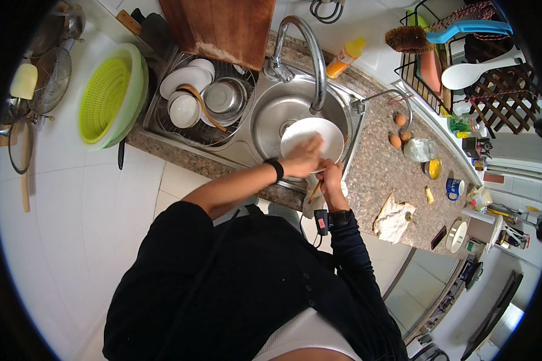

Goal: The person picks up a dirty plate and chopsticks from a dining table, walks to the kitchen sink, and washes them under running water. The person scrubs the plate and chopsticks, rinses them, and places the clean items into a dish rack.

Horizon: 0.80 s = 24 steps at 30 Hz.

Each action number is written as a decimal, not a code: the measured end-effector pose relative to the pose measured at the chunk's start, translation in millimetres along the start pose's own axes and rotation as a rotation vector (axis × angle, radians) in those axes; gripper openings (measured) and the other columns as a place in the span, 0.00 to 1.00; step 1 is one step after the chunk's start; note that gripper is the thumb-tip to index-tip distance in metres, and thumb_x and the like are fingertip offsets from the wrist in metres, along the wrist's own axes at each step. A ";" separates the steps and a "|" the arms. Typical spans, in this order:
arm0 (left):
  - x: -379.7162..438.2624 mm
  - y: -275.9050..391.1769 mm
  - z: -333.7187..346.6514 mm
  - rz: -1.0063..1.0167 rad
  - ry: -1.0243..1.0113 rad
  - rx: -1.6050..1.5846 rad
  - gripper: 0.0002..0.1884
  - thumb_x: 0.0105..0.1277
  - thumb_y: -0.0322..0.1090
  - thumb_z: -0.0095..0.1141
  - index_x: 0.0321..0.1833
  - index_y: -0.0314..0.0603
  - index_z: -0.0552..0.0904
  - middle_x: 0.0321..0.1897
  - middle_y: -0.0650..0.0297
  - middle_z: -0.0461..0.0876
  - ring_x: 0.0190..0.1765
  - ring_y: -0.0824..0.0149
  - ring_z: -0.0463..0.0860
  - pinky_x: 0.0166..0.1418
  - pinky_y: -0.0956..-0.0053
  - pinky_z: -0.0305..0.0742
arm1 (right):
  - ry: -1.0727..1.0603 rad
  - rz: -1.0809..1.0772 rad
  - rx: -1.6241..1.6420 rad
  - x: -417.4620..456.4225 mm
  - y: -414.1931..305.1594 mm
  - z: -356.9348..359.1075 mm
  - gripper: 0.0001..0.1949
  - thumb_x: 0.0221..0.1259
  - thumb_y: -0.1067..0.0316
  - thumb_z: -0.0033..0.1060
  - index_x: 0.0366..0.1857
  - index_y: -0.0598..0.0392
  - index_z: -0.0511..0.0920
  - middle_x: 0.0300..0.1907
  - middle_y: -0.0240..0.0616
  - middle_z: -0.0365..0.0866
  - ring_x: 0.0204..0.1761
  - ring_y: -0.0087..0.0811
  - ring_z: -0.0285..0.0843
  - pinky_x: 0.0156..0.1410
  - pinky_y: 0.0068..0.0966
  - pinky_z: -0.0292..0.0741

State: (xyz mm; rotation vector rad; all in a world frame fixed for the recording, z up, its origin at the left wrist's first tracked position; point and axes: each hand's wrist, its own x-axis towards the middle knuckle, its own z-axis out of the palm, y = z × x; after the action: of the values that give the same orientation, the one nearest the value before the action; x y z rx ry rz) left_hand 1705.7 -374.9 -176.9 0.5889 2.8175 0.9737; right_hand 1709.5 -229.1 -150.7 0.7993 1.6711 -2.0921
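Observation:
A white dish (293,135), a plate or shallow bowl, is tilted over the front of the round steel sink basin (266,113). My left hand (303,157), with a black band at the wrist, lies across the dish's inner face; its fingers are blurred. At the near rim, my right hand (332,177) grips the dish's edge. A thin brown stick (315,192), perhaps a chopstick, also passes through that hand and sticks out below it. Part of a pale cloth (311,205) hangs over the counter edge beneath my right hand. The curved chrome faucet (318,81) arches just beyond the dish.
Left of the basin, a wire rack holds white bowls (184,110), a steel bowl (223,95) and a wooden spoon (203,106). A wooden cutting board (221,27) leans behind. On the right counter are eggs (395,141), a glass jar (420,150), a mug (454,188) and a white cloth (393,219).

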 end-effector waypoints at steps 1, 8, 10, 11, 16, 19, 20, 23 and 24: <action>-5.9 8.0 2.9 0.117 0.032 -0.077 0.33 0.71 0.44 0.49 0.73 0.29 0.61 0.75 0.41 0.56 0.76 0.46 0.58 0.78 0.55 0.53 | 0.045 0.002 -0.011 -2.2 2.1 2.1 0.08 0.54 0.77 0.44 0.38 0.56 0.70 0.23 0.32 0.67 0.16 0.22 0.59 0.17 0.21 0.54; -23.5 3.7 -14.5 -0.050 -0.152 -0.131 0.32 0.77 0.44 0.41 0.75 0.28 0.56 0.77 0.41 0.51 0.79 0.49 0.52 0.80 0.59 0.50 | -0.071 -0.042 -0.002 12.1 5.0 -9.1 0.07 0.52 0.79 0.48 0.34 0.55 0.69 0.24 0.32 0.67 0.16 0.22 0.55 0.18 0.20 0.53; -21.7 6.7 -17.9 0.051 -0.137 -0.258 0.31 0.75 0.45 0.41 0.73 0.25 0.60 0.77 0.42 0.54 0.79 0.50 0.54 0.80 0.62 0.51 | -0.068 -0.046 0.029 12.2 -1.0 -13.6 0.07 0.51 0.80 0.48 0.31 0.54 0.67 0.23 0.31 0.65 0.15 0.21 0.53 0.18 0.20 0.51; -23.1 -3.7 -26.8 -0.051 -0.152 -0.181 0.29 0.73 0.40 0.47 0.71 0.28 0.64 0.76 0.44 0.56 0.78 0.50 0.56 0.80 0.61 0.52 | -0.050 -0.044 0.036 11.1 0.4 -12.4 0.06 0.51 0.79 0.48 0.31 0.54 0.67 0.22 0.31 0.65 0.15 0.21 0.53 0.18 0.20 0.51; -10.2 -26.2 -47.1 -0.027 0.235 0.156 0.28 0.63 0.32 0.57 0.68 0.34 0.69 0.71 0.49 0.65 0.70 0.49 0.67 0.72 0.56 0.62 | -0.032 -0.047 -0.034 18.1 -11.7 -28.4 0.05 0.52 0.79 0.49 0.28 0.54 0.67 0.21 0.30 0.63 0.13 0.21 0.49 0.17 0.20 0.50; -1.0 -38.5 -54.0 -0.296 0.292 -0.019 0.24 0.67 0.38 0.54 0.62 0.32 0.71 0.56 0.44 0.78 0.59 0.45 0.76 0.63 0.53 0.69 | -0.048 -0.035 -0.065 27.2 -19.8 -34.8 0.04 0.55 0.78 0.49 0.31 0.56 0.68 0.22 0.31 0.64 0.15 0.22 0.53 0.17 0.21 0.52; 4.6 -46.7 -52.1 -0.410 0.190 -0.158 0.22 0.70 0.41 0.51 0.60 0.31 0.72 0.51 0.41 0.80 0.55 0.43 0.78 0.61 0.52 0.71 | -0.064 -0.027 -0.093 25.9 -23.7 -34.3 0.03 0.58 0.77 0.48 0.33 0.56 0.69 0.23 0.32 0.66 0.16 0.23 0.57 0.18 0.21 0.55; 11.6 -76.6 -0.7 -0.452 0.246 -0.353 0.21 0.74 0.43 0.44 0.52 0.26 0.76 0.43 0.38 0.82 0.48 0.40 0.81 0.55 0.48 0.74 | -0.083 -0.026 -0.012 21.9 -27.7 -23.4 0.05 0.55 0.79 0.48 0.33 0.56 0.69 0.23 0.31 0.66 0.16 0.22 0.58 0.18 0.21 0.54; 18.1 -41.8 -9.1 -0.562 0.260 -0.453 0.19 0.73 0.40 0.43 0.46 0.26 0.79 0.44 0.36 0.81 0.51 0.40 0.80 0.55 0.48 0.73 | -0.013 -0.041 0.078 25.5 -23.3 -33.0 0.07 0.53 0.80 0.49 0.34 0.56 0.69 0.23 0.31 0.64 0.16 0.21 0.56 0.18 0.19 0.53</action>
State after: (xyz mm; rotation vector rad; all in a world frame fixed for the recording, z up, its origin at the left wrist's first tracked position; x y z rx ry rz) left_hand 1673.4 -403.2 -194.7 -0.3817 2.5640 1.5490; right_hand 1683.0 -189.5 -153.3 0.7790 1.6211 -2.1979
